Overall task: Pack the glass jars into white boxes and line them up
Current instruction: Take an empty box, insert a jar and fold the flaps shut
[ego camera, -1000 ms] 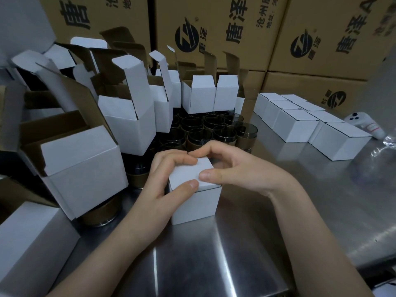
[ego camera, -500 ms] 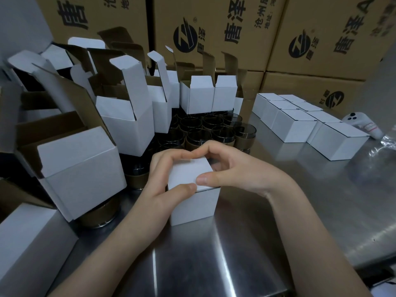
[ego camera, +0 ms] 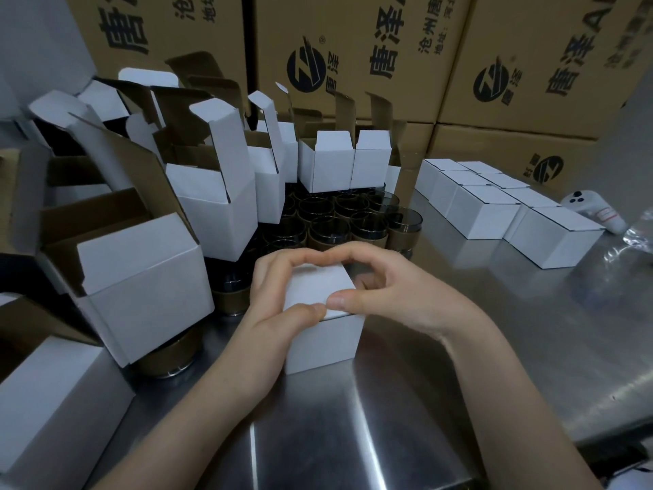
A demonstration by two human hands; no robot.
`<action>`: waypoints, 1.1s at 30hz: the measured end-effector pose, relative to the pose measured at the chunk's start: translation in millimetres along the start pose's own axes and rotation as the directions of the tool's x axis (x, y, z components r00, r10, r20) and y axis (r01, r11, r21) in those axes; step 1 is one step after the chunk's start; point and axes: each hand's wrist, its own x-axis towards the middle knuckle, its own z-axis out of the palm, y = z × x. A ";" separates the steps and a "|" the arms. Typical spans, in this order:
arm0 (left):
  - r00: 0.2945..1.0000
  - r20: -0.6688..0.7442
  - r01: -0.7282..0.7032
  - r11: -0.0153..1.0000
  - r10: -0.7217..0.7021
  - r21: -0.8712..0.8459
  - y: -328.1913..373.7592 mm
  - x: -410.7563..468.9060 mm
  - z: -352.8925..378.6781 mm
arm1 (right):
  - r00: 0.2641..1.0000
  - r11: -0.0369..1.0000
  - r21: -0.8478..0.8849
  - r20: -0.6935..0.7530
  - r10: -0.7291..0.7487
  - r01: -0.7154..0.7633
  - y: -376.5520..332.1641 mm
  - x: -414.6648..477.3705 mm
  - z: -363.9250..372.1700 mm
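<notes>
White box [ego camera: 323, 343], lid down, stands on the steel table [ego camera: 459, 366] directly below my view; I cannot tell whether a jar is inside. Against half a second ago it has not shifted and both hands stay on its lid; the only change I register is the thumbs drawn together at the front edge. I judge the flap seated and this unit ready for the row of closed boxes [ego camera: 484, 217], behind and right of it. Left hand [ego camera: 279, 305]: fingers curled over the lid's left side, gripping. Right hand [ego camera: 388, 295]: fingers arched over the far edge, thumb pinching the front. The card is matte and sharp-edged. Glass jars [ego camera: 339, 221] just behind it are dark, round and glossy with gold-brown bands. Open boxes [ego camera: 219, 206] to its left show brown inner card.
</notes>
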 end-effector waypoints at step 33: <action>0.935 0.331 -0.271 0.864 0.131 0.424 -10.3 -10.5 5.5 | 0.361 0.854 -0.305 -0.920 -0.151 -0.421 49.9 -61.6 -128.7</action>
